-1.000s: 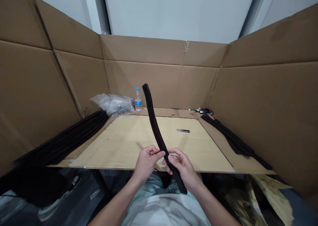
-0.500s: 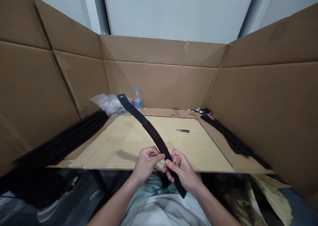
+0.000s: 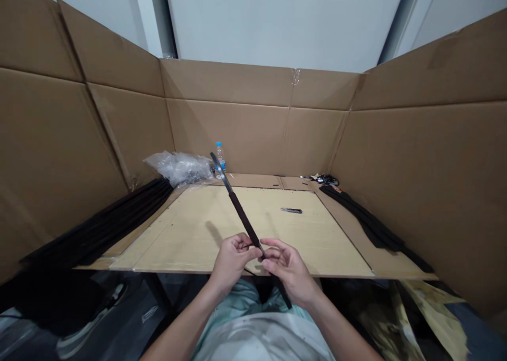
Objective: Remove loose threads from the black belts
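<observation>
A long, curved black strap [image 3: 242, 213] is held edge-on to me, slanting from the far left down toward my lap. Its far part is smooth and shiny, while the middle has a dull dark covering. My right hand [image 3: 291, 270] grips the strap's lower part between thumb and fingers. Close against the strap's left edge, my left hand [image 3: 235, 258] is closed in a pinch. A thin black cord [image 3: 249, 271] shows by its fingers and pokes out below them. Exactly how the cord meets the strap is hidden by my fingers.
Small thread snips [image 3: 292, 210] lie on the pale board [image 3: 190, 229]. Black strips are piled at left [image 3: 119, 221] and right [image 3: 362, 215]. Behind are a plastic bag [image 3: 180, 168], a water bottle [image 3: 220, 160] and a dark tangle [image 3: 327, 179]. Cardboard walls [image 3: 237, 128] enclose three sides.
The strap has turned from showing its broad face to nearly edge-on, and its far end has swung right. My right fingers have shifted around it; the left hand stays almost in place.
</observation>
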A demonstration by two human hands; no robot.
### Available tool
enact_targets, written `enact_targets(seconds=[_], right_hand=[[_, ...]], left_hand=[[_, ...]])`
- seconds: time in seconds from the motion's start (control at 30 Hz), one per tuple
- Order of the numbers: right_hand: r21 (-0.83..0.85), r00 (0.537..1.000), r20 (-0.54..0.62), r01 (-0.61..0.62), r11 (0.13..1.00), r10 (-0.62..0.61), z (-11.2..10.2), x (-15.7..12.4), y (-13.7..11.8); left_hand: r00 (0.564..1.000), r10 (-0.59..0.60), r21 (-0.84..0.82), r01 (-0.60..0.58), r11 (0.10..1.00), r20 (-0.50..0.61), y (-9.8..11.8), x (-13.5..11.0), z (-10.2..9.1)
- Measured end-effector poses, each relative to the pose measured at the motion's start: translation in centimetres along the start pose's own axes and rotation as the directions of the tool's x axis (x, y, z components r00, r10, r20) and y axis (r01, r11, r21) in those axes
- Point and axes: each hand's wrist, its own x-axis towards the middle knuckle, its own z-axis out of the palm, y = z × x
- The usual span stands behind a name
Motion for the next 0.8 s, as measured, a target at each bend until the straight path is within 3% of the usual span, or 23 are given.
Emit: enact_targets(seconds=[0.13,0.3,0.6,0.73,0.8], right_hand=[[-0.128,0.993,0.119,0.02,0.992,-0.005,-0.2,0.0,-0.3],[-0.126,0.978,0.171,-0.096,0.987,0.117,-0.2,-0.3,-0.8],[-0.075,0.985,0.173,0.014,0.997,-0.001,0.0,-0.5,-1.8],[-0.009,0.993,0.114,0.011,1.0,-0.01,-0.2,-0.2,-1.3],[-0.004,0.997,0.077,-0.001,1.0,0.002,-0.4,-0.1,-0.9]], left_hand=[[0.998,-0.012,-0.006,0.012,1.0,0.066,0.3,-0.1,-0.3],[0.993,-0.02,0.003,0.019,1.0,0.12,0.5,-0.4,-0.2],[0.997,0.075,0.094,-0.074,0.993,0.0,0.7,-0.4,-0.1],[0.988,0.113,0.104,-0.103,0.989,-0.104,0.2,-0.2,0.1],[0.99,0.096,0.086,-0.087,0.992,-0.103,-0.1,-0.2,0.2]])
